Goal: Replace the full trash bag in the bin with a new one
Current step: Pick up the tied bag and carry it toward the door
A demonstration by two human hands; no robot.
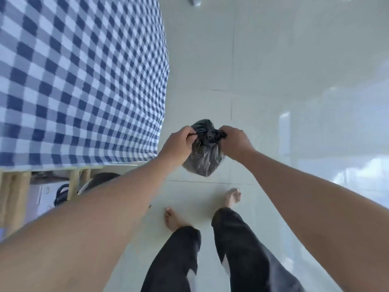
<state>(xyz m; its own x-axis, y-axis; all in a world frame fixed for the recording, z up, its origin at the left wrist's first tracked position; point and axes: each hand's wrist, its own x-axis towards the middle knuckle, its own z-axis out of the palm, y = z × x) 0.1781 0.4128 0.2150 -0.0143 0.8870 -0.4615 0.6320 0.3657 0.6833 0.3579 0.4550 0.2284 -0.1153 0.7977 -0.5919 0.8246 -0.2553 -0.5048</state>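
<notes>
Thin glossy plastic trash bag (203,157), checked cloth (80,81), seemingly glazed tile floor (273,70)

A home: checked cloth (80,81) over wooden-legged furniture, glossy tiled floor (273,81), bare feet (172,218)

No text, label, brand, number or sign can be read anywhere in view.

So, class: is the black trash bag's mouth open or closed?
Closed: the trash bag has its neck bunched into a knot, left hand and right hand pulling its ends.
</notes>
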